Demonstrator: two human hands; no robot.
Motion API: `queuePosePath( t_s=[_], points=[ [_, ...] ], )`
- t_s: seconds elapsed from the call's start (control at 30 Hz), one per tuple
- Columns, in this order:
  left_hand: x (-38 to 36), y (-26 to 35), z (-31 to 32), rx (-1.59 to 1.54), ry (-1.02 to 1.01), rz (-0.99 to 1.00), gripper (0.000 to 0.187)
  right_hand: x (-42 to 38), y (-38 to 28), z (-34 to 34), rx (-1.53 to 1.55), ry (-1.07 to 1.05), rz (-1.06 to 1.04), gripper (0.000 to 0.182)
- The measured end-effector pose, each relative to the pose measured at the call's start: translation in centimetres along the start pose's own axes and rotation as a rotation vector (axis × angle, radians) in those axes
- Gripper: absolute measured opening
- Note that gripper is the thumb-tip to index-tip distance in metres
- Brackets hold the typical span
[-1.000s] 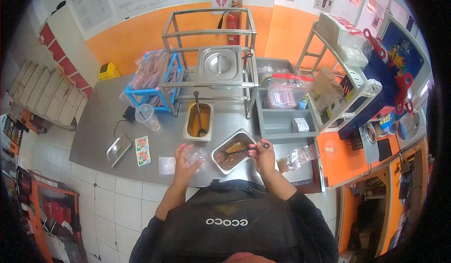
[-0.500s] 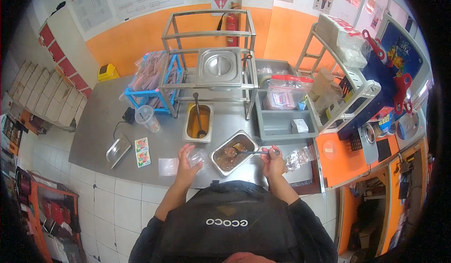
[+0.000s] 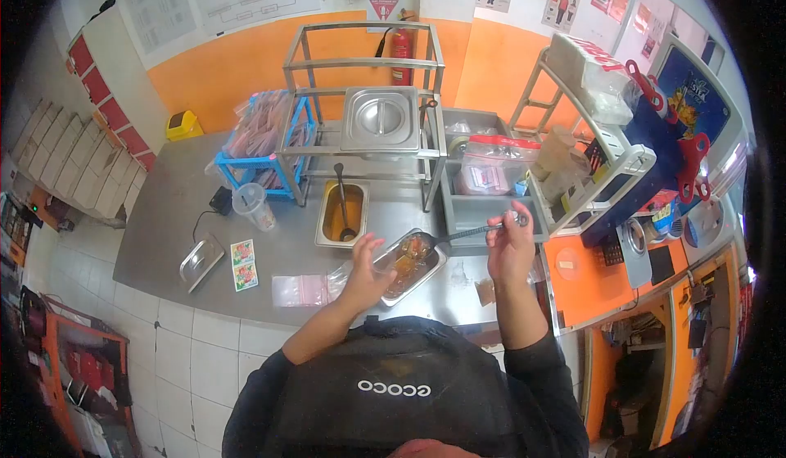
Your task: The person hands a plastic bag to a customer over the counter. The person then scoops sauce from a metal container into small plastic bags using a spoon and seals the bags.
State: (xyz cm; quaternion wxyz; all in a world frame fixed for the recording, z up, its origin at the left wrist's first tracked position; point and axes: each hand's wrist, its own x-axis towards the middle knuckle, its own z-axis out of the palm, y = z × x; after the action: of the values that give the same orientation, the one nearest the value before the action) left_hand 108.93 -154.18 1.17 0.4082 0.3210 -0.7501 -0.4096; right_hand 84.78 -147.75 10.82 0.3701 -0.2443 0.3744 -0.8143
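Observation:
My right hand grips the handle of a dark ladle. Its bowl, with chunky brown sauce in it, is over a steel pan of similar sauce. My left hand is curled at the pan's left edge, thumb and fingers apart around what looks like a clear plastic bag, mostly hidden by the hand. Flat clear bags lie left of it. Behind stands a second steel pan of orange-brown liquid, with another ladle in it.
A steel rack holds a lidded pan. To the left are a blue basket of packets, a plastic cup, a loose lid and two printed sachets. Grey trays and a white shelf stand right.
My right hand has raised the ladle up and to the right, lifting its bowl from the sauce. My left hand has moved right, to the pan's edge.

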Motion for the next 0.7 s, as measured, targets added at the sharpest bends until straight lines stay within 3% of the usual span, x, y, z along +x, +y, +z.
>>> queuePosePath(
  t_s=[0.07,0.27,0.4,0.7],
  points=[
    [0.4,-0.4,0.5,0.092,-0.051,0.012,0.066,0.3,-1.3,1.6,-0.044,-0.09,-0.023,0.028],
    [0.7,-0.7,1.9,-0.17,-0.062,-0.044,0.063,-0.6,-3.1,6.4,-0.265,-0.208,-0.074,0.03],
    [0.6,0.1,1.9,-0.183,-0.049,-0.03,0.062,-1.6,-3.4,7.7,-0.408,-0.353,-0.114,0.031],
    [0.5,-0.2,1.9,-0.296,-0.07,-0.086,0.065,-3.8,-2.7,9.2,-0.701,-0.609,-0.478,0.029]
  ],
)
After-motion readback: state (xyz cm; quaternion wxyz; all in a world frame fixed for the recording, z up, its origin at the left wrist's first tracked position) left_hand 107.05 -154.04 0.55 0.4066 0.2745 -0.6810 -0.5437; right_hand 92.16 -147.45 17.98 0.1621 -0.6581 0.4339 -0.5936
